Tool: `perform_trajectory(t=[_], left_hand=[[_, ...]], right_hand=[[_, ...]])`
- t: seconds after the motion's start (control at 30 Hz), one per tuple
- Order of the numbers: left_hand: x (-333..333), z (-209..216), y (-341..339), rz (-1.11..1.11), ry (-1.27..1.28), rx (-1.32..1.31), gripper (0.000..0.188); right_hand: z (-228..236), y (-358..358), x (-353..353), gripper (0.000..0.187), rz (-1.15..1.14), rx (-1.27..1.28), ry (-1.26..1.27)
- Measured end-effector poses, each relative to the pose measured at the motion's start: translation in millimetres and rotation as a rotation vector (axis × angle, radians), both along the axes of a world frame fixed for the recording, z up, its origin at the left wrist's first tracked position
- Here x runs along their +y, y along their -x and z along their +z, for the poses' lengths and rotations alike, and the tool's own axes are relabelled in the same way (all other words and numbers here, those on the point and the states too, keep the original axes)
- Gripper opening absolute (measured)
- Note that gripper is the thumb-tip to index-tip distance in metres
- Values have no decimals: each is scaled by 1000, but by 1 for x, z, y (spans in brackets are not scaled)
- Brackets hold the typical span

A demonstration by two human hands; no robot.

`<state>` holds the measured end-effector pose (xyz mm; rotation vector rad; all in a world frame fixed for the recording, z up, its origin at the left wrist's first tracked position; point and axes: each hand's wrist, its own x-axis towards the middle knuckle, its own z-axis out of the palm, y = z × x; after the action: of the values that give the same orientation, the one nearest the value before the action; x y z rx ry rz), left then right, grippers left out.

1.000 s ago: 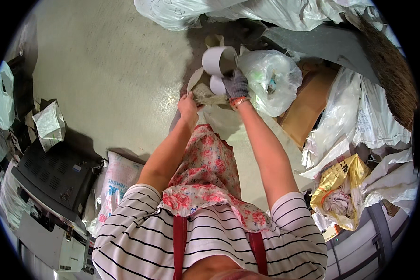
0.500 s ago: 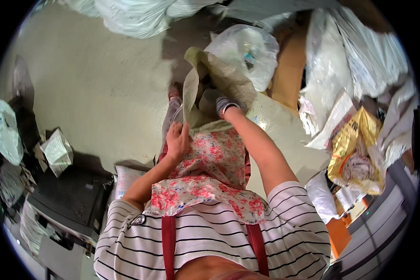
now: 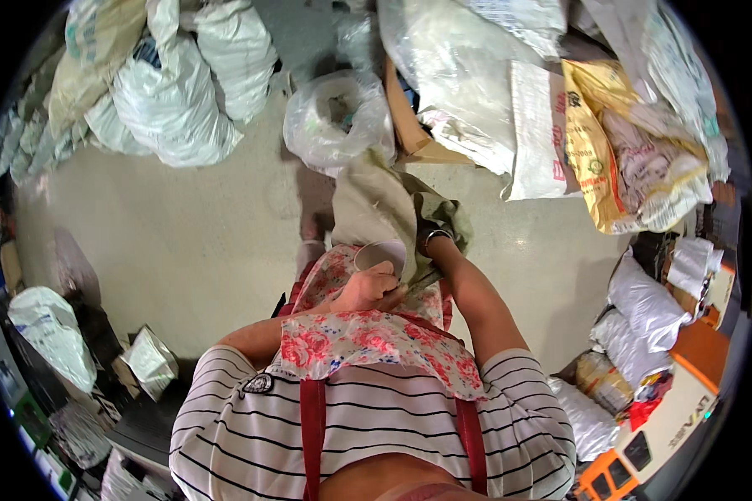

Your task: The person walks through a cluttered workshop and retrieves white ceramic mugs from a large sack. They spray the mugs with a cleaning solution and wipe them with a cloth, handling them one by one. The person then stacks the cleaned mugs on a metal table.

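A greenish-beige cloth sack [image 3: 372, 196] hangs crumpled in front of my flowered apron [image 3: 368, 330]. My left hand [image 3: 372, 286] is closed at the sack's near edge. Just beyond its knuckles shows a pale grey rounded piece [image 3: 381, 255] with a curved rim, its kind unclear. What lies inside the fist is hidden. On the right, my right hand [image 3: 434, 230], dark-covered with a band at the wrist, reaches into the sack's shadowed folds. Its fingers are out of sight.
A clear plastic bag [image 3: 338, 125] stands just beyond the sack, beside a cardboard box [image 3: 414, 134]. Stuffed white sacks [image 3: 175, 100] fill the back left. A yellow printed bag [image 3: 593, 150] lies back right; white packages [image 3: 643, 301] are stacked below it. Shoes and floor show at left.
My left hand has moved right from the sack's left rim to the front of my apron. The sack's wide mouth has folded over. The view has shifted, showing more bags at the back.
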<state>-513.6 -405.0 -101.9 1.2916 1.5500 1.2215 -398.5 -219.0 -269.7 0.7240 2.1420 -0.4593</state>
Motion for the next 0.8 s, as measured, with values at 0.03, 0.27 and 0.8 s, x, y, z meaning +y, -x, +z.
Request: perform_trajectory(t=[0.03,0.27,0.8], left_hand=[[11,6,-5,-4,-63,75,26],[46,18,-2,-11,209,19,27],[215,-106,1,257,533,-374,33]], right_hand=[[3,-8,8,39,-28,43,-24],[4,-31,39,45,-127,332,-190],[139,-183,-13,21,-858,1094,-685]])
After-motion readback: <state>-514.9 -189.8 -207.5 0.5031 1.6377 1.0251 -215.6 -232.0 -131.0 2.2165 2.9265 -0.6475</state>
